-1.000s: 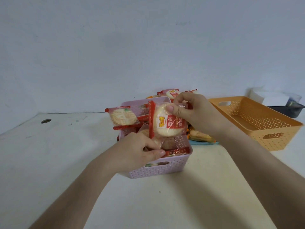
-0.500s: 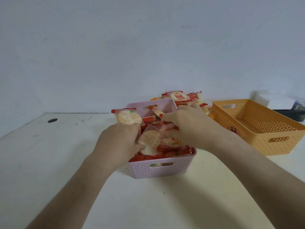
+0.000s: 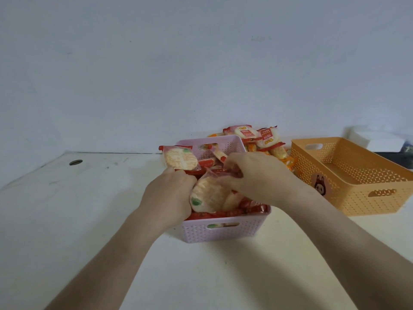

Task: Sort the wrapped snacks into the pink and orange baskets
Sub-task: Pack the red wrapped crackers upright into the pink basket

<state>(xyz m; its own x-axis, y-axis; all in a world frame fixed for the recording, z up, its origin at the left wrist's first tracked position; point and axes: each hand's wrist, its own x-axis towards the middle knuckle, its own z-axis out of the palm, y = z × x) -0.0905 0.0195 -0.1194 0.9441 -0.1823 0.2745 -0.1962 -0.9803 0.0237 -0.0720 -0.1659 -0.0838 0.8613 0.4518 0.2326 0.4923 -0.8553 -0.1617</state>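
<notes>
Forearms extended; left grip (image 3: 169,195) and right grip (image 3: 257,175) curled, seemingly clasping.

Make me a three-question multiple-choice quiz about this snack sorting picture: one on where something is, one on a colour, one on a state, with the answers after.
1. Where does the orange basket stand?
A. To the right of the pink basket
B. To the left of it
C. Inside it

2. The wrapper ends of the snacks in the pink basket are mostly:
A. Blue
B. Red
C. Black

3. The orange basket is:
A. Heaped full
B. Upside down
C. Upright, with no snacks visible inside

Answers:
1 A: it sits to the pink one's right, apart from it.
2 B: red edges show along the near rim.
3 C: its opening faces up and the part of its floor that shows is bare.
</notes>
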